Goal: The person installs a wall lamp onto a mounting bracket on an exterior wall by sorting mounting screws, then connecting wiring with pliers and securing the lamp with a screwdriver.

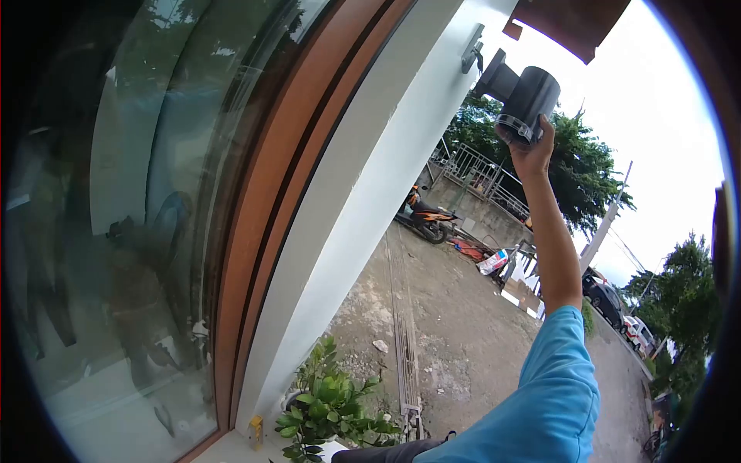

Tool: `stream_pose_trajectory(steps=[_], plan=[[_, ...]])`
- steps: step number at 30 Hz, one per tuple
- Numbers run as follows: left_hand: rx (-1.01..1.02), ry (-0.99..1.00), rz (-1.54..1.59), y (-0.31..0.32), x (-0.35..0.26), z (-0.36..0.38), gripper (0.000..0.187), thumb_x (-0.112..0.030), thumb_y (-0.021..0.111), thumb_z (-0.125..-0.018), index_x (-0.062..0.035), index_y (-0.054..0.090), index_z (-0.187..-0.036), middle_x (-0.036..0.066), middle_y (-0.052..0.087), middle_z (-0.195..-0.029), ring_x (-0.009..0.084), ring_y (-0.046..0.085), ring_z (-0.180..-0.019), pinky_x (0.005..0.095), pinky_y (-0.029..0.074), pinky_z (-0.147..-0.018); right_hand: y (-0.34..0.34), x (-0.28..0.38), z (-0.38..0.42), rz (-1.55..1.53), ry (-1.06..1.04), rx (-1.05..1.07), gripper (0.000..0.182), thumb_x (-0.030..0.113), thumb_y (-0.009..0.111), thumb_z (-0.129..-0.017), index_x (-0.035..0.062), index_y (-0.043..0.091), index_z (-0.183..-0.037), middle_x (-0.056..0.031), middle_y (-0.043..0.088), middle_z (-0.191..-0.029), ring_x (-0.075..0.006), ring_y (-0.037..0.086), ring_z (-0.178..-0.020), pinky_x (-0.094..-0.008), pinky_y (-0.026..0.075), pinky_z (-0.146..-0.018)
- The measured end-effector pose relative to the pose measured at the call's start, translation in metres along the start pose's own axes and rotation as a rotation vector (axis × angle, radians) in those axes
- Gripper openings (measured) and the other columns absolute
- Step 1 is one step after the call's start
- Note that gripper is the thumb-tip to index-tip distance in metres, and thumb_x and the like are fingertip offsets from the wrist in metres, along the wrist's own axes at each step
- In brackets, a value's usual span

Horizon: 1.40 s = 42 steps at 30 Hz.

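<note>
High up at the right of the head view, my right hand [534, 150] reaches up and holds the lower end of a dark cylindrical wall lamp [531, 99], its thumb along the side. A square arm joins the lamp to a back plate, which looks apart from the wall. Beside it, a grey metal bracket [472, 50] is fixed to the white wall [370, 185], and dark wire shows between bracket and lamp. My left hand is out of the frame.
A glass window [116, 270] with a brown frame [270, 170] fills the left. Below are a leafy plant [328, 401] and a small yellow object [255, 430] on the ledge. Beyond stand a motorcycle [427, 218], stacked boards, a railing, a pole and parked cars [606, 299].
</note>
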<state>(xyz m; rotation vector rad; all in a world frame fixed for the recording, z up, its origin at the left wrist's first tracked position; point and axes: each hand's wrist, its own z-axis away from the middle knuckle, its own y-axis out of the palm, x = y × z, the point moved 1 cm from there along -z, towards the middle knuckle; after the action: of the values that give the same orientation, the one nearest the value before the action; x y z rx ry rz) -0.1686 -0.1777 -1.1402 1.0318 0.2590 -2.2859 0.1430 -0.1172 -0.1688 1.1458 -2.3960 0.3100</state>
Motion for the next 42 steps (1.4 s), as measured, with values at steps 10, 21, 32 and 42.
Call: stream_pose_trajectory(steps=[10,21,32,42], plan=[[0.166,-0.111,0.379,-0.085,-0.089,0.215,0.039,-0.028,0.056,-0.1,0.0026,0.052,-0.123,0.017,0.065,-0.116,0.0305,0.072,-0.089,0.0436,0.061,-0.076,0.027,0.02,-0.01,0.13,-0.011,-0.084,0.058,0.035,0.063,-0.091,0.006,0.05,-0.14,-0.0079,0.06,-0.128,-0.0189,0.058,-0.118,-0.0334,0.048,-0.097],[0.15,0.226,0.333,-0.094,-0.308,0.285,0.026,-0.025,0.052,-0.106,-0.001,0.058,-0.114,0.011,0.067,-0.103,0.0219,0.071,-0.092,0.0359,0.062,-0.075,0.027,0.002,-0.027,0.327,-0.128,-0.088,0.076,0.037,0.073,-0.087,0.0009,0.041,-0.145,-0.0151,0.056,-0.129,-0.0233,0.056,-0.12,-0.0351,0.044,-0.104],[0.228,0.363,0.225,-0.061,-0.39,0.3,0.029,-0.027,0.052,-0.107,0.0008,0.059,-0.111,0.008,0.067,-0.097,0.0155,0.067,-0.085,0.0312,0.059,-0.073,0.044,0.022,-0.023,0.332,-0.131,-0.047,0.081,0.04,0.073,-0.09,-0.0039,0.032,-0.145,-0.0197,0.056,-0.127,-0.0248,0.057,-0.117,-0.0352,0.047,-0.101],[-0.001,1.146,0.007,-0.078,-0.566,0.414,0.036,-0.013,0.063,-0.1,-0.0022,0.043,-0.129,0.002,0.059,-0.095,0.009,0.056,-0.081,0.0271,0.05,-0.075,0.048,0.029,-0.019,0.347,-0.202,0.013,0.08,0.032,0.074,-0.092,-0.0035,0.026,-0.146,-0.0191,0.054,-0.126,-0.023,0.057,-0.117,-0.0359,0.048,-0.099]])
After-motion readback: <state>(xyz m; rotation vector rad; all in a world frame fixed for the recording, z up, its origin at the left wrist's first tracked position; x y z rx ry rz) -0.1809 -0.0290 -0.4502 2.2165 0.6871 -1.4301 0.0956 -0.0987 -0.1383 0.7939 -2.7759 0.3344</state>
